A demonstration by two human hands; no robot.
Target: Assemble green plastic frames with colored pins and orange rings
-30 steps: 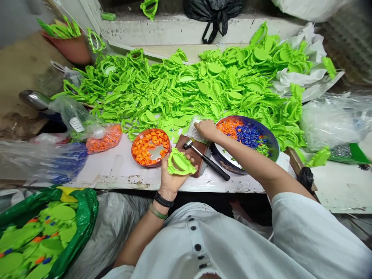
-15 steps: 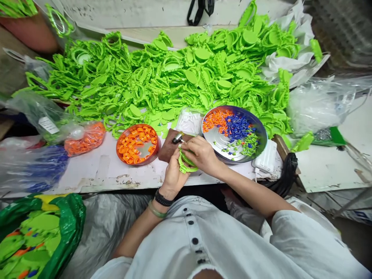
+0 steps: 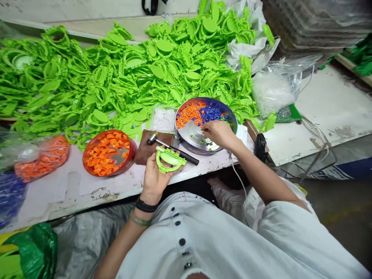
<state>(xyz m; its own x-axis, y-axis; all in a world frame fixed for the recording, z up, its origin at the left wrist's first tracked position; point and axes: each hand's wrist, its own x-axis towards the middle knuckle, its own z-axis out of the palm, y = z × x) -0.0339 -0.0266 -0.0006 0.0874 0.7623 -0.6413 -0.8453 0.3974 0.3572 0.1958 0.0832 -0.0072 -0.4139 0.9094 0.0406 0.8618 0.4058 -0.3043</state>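
My left hand (image 3: 154,174) lies palm up over the table edge, holding a lime-green plastic moulded piece (image 3: 167,164) with an oval centre and toothed rim. My right hand (image 3: 219,133) reaches into a steel bowl (image 3: 188,133), fingertips among small orange, blue and green plastic bits; whether they pinch any is hidden. Just beyond my left hand, a small hammer (image 3: 188,157) lies on a brown pad (image 3: 143,153). A large heap of similar green pieces (image 3: 116,73) spreads behind both hands.
A red-orange bowl of orange rings (image 3: 128,164) stands on the white table (image 3: 69,197), with a bag of orange parts (image 3: 42,161) beside it. A plastic bag (image 3: 274,91) lies at right, near a black cable bundle (image 3: 260,147). A green woven bag (image 3: 36,248) sits below the table.
My right hand has left the green piece and moved into the steel bowl. My left hand now holds the piece flat on its palm. The view has swung left.
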